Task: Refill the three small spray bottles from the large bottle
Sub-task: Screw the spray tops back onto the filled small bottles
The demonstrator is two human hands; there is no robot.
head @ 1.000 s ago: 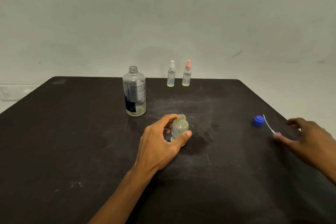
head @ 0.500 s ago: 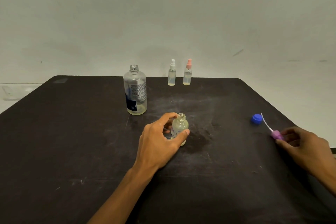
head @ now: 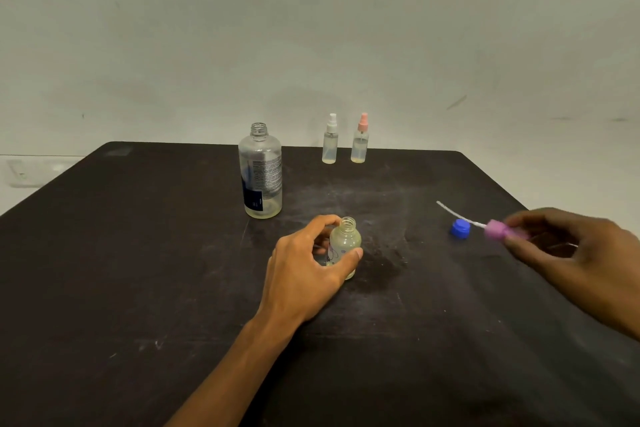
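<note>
My left hand (head: 304, 274) grips a small uncapped spray bottle (head: 344, 243) standing upright at the table's middle, with pale liquid inside. To the right, my right hand (head: 575, 250) holds a pink spray head (head: 497, 230) above the table, its white dip tube (head: 457, 213) pointing left. The large clear bottle (head: 260, 172) stands uncapped behind and left of the small one, with a little liquid at its bottom. Two capped spray bottles stand at the far edge, one with a white head (head: 330, 144), one with a pink head (head: 360, 144).
A blue cap (head: 460, 228) lies on the black table (head: 138, 253), just under the dip tube. A pale wall rises behind the table's far edge. The table's right edge runs close by my right hand.
My right hand closed on the pink spray head, lifted it off the table and moved it left. My left hand stayed on the small bottle.
</note>
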